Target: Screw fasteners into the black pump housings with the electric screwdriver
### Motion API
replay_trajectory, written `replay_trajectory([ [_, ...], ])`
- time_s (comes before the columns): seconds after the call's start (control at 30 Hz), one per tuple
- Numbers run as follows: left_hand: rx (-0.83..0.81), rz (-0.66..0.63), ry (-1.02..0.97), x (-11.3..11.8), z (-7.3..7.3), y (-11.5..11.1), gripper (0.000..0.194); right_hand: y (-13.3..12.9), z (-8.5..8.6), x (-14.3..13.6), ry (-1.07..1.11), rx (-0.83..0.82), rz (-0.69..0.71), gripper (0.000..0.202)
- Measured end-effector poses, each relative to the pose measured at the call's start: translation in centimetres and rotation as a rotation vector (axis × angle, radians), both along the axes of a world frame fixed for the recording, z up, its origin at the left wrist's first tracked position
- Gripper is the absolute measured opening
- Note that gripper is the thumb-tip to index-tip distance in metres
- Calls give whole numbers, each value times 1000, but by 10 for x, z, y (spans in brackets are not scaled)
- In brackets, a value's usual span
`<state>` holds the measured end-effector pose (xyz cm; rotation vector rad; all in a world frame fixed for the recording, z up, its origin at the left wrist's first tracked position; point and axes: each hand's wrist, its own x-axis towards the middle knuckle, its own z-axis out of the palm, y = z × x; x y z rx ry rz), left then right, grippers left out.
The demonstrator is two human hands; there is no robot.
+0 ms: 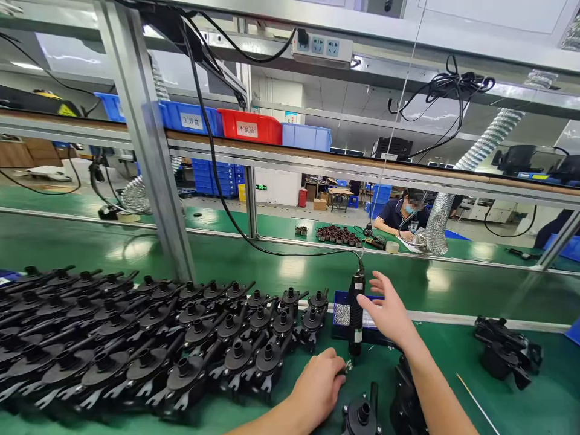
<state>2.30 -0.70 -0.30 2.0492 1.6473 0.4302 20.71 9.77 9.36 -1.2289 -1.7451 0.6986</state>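
Note:
My left hand (319, 386) is low over the green bench, its fingers curled together around small silvery screws (348, 365) that show at the fingertips. A black electric screwdriver (357, 314) hangs upright by its cable just beyond. Beside its grip is my right hand (387, 311), fingers spread and thumb close to the tool; I cannot tell whether it touches. Behind the screwdriver sits a blue tray (341, 313) of small metal screws. A round black plastic housing (362, 417) with a central spout is at the bottom edge, and another black part (405, 399) is partly hidden by my right forearm.
Rows of similar black housings (145, 356) fill the left side. More black parts (507, 353) and a thin stick (475, 402) lie to the right. A metal post (149, 151) stands at the left, and a person (403, 214) sits across the bench.

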Motion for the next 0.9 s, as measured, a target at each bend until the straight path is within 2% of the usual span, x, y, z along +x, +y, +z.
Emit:
replay_trajectory([
  [0.07, 11, -32, 9, -1, -4, 3, 23, 5, -10, -5, 34, -74, 84, 95],
  [0.13, 18, -61, 16, -1, -6, 4, 23, 5, -15, -9, 63, -134, 180, 95],
  [0.2, 19, -74, 16, -1, -7, 6, 22, 3, -16, -12, 80, -156, 250, 88],
  [0.27, 19, -71, 15, -1, -8, 6, 19, 0, -14, -15, 79, -132, 260, 70],
  [0.37, 16, -50, 13, -1, -9, 7, 19, -6, -3, -17, 63, -40, 190, 41],
  [0.5, 11, -42, 30, -1, -10, 6, 20, -33, 26, -15, 128, 107, 34, 41],
  [0.6, 5, -51, 54, 1, -8, 6, 23, -71, 48, -13, 378, 284, -77, 35],
  [0.67, 6, -52, 63, 2, -7, 5, 25, -94, 54, -15, 532, 371, -22, 22],
  [0.73, 8, -45, 60, 1, -7, 4, 25, -108, 52, -20, 551, 371, 80, 15],
  [0.8, 10, -35, 55, -1, -8, 4, 23, -109, 44, -25, 483, 301, 183, 16],
  [0.9, 2, -19, 52, -5, -9, 3, 21, -95, 31, -32, 348, 126, 326, 20],
])
